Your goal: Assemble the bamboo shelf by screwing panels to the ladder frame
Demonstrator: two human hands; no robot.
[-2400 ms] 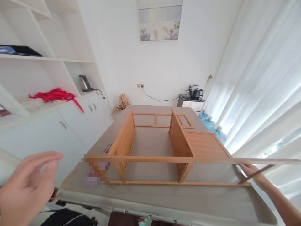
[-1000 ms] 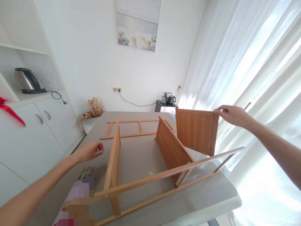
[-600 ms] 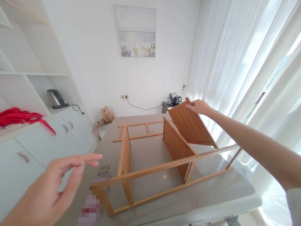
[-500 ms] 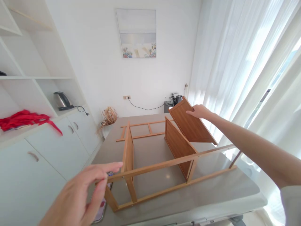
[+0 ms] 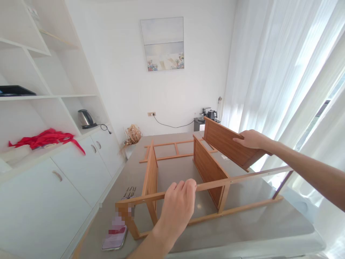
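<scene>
My left hand (image 5: 180,201) is closed round the upper rail of a wooden side frame (image 5: 210,185), which stands on its long edge near the table's front. Two shelf panels, a left one (image 5: 151,172) and a middle one (image 5: 208,162), stand upright behind that frame and meet it. In my right hand (image 5: 252,139) is a loose wooden shelf panel (image 5: 229,140), gripped by its upper edge and tilted, to the right of the middle panel. A second, ladder-like side frame (image 5: 167,156) lies flat on the table behind.
Several screws (image 5: 129,191) and a phone (image 5: 114,239), partly blurred out, lie on the grey table (image 5: 178,172) at the left. White cabinets (image 5: 54,201) line the left side, with a kettle (image 5: 86,119) and red cloth (image 5: 45,138). Curtains (image 5: 264,72) hang at the right.
My left hand has moved right and closed on the frame's upper rail. My right hand has shifted right and slightly down with the loose panel, whose tilt has changed. The view has shifted left.
</scene>
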